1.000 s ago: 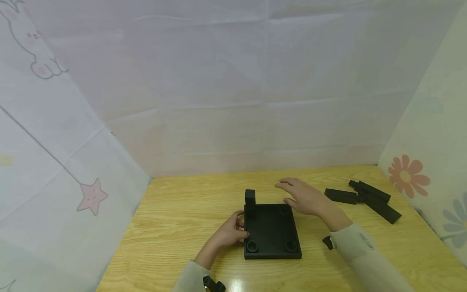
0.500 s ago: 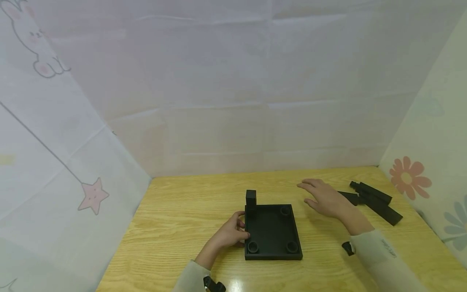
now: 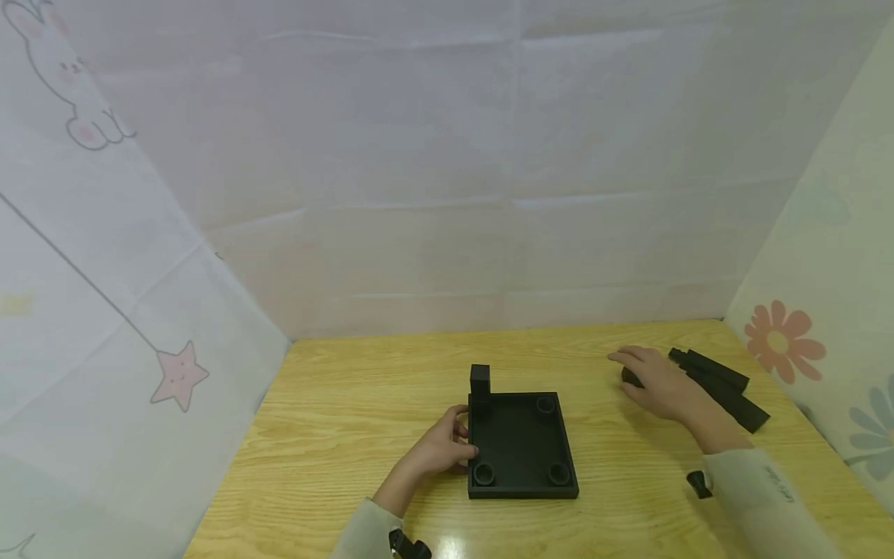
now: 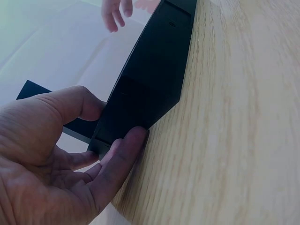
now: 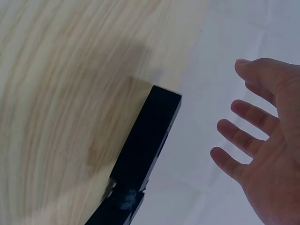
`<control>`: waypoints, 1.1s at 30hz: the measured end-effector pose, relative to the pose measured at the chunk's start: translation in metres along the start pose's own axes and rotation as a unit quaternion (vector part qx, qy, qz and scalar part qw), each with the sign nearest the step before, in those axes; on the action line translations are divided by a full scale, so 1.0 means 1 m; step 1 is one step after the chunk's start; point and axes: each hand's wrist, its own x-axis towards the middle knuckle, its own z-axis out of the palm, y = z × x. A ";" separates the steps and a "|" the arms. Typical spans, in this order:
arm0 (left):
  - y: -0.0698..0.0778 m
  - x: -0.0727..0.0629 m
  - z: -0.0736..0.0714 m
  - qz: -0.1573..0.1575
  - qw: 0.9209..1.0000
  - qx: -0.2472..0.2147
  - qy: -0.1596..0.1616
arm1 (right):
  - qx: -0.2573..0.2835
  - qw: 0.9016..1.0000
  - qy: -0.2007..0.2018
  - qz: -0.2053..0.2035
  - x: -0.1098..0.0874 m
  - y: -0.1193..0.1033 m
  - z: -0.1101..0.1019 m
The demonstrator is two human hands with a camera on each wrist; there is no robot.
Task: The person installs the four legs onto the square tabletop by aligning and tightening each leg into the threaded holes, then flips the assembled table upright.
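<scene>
My left hand (image 3: 436, 444) holds the left edge of a black square base (image 3: 520, 439) on the table, thumb over its rim. Round sockets show at three of its corners, including a socket (image 3: 559, 473) at the front right. A square black post (image 3: 479, 380) stands upright at the back left corner. In the left wrist view, thumb and fingers pinch the base's side wall (image 4: 145, 70). My right hand (image 3: 656, 384) hovers with spread fingers over a loose black square bar (image 5: 147, 136), mostly hidden beneath it in the head view. Nothing is between its fingers.
Two more black bars lie crossed at the right: a long bar (image 3: 733, 404) and a bar with a narrow stepped end (image 3: 719, 369). The wooden table (image 3: 349, 404) meets cloth-covered walls at the back and both sides.
My right hand has moved right from beside the base's back right corner to above the nearest loose bar. My left hand and the base have stayed in place.
</scene>
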 end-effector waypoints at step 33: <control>-0.002 0.000 0.000 0.001 1.000 0.003 -0.003 | 0.000 0.995 -0.058 0.077 -0.006 0.040 0.021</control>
